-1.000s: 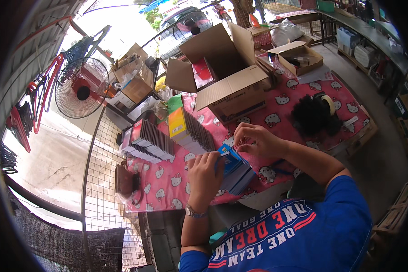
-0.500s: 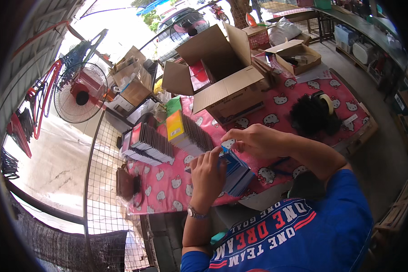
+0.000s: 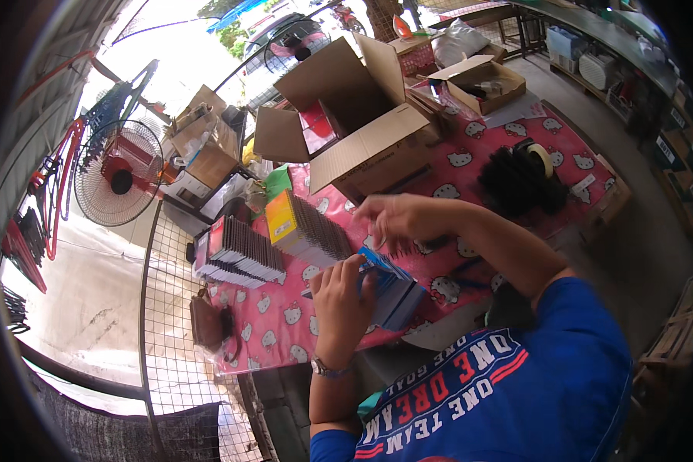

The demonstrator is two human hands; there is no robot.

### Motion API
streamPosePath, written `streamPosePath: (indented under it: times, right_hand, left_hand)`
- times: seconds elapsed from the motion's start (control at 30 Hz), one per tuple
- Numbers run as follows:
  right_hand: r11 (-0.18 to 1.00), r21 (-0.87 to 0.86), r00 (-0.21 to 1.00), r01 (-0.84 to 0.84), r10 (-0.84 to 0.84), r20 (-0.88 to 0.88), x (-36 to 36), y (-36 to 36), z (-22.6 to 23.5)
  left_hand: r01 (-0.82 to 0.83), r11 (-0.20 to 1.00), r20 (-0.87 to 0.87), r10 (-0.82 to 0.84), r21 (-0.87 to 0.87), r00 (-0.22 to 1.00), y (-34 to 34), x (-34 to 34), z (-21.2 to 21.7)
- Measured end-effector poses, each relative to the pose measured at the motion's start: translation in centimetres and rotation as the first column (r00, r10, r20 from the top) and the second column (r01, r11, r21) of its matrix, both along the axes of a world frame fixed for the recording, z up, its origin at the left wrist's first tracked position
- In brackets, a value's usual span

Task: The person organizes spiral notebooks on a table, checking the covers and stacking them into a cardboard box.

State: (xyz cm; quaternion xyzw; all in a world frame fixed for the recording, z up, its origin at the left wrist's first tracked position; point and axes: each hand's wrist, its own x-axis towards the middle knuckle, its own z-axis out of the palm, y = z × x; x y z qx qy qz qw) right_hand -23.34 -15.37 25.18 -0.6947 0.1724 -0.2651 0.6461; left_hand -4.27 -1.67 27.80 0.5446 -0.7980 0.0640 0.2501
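- The table [image 3: 277,308] is covered with a pink cat-print cloth, and the box is borne on its far half.
- The box [image 3: 389,171], of brown card, is set with its flaps spread open.
- The fan [image 3: 119,173] is placed well to the left of the box; its round wire cage is turned toward the table.
- The tray [image 3: 505,98], a low open carton, is set to the right of the box, toward the table's far edge.
- The black bundle [image 3: 516,185] is laid to the right of the box, well apart from it.
- The blue stack [image 3: 399,304] is stood on the near side of the box, close to the table's front edge.
- The yellow stack [image 3: 308,231] is stood just left of the box and nearer the person.
- The red stack [image 3: 242,248] is set farther left of the box, beyond the yellow one.
- The left hand [image 3: 339,296] is rested against the blue stack's left side, on the near side of the box; its fingers are bent and its thumb is parted from them, but whether an edge is clasped cannot be told.
- The right hand [image 3: 399,219] is raised between the box and the blue stack, fingers loosely curled and blurred; whether anything is pinched cannot be told.
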Motion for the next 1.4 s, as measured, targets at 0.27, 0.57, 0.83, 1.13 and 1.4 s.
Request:
streamPosePath:
  times: [0.27,0.57,0.83,1.13,1.4]
  right_hand:
    - [0.285,-0.934,0.358,0.216,-0.913,-0.196,0.3,-4.2,-25.9]
    - [0.871,0.059,0.873,-0.488,0.486,0.041,0.3,-3.4,4.8]
    - [0.851,-0.015,0.778,-0.525,0.473,-0.414,1.4,-5.1,4.4]
    - [0.868,-0.123,0.861,-0.481,0.441,-0.254,2.7,-5.8,4.7]
    - [0.720,0.246,0.746,-0.649,0.537,0.394,1.5,-5.0,4.9]
  left_hand:
    - [0.047,0.999,-0.046,-0.047,0.003,0.998,-0.1,0.9,-0.7]
    - [-0.118,0.993,-0.152,0.113,-0.027,0.982,-0.3,1.8,-1.3]
    - [-0.025,0.991,-0.141,0.007,-0.131,0.990,-1.9,2.1,-0.7]
    - [-0.119,0.992,-0.360,0.126,0.042,0.924,-1.9,6.0,-2.5]
    - [-0.076,0.994,-0.482,0.105,0.081,0.870,-2.1,5.8,-3.0]
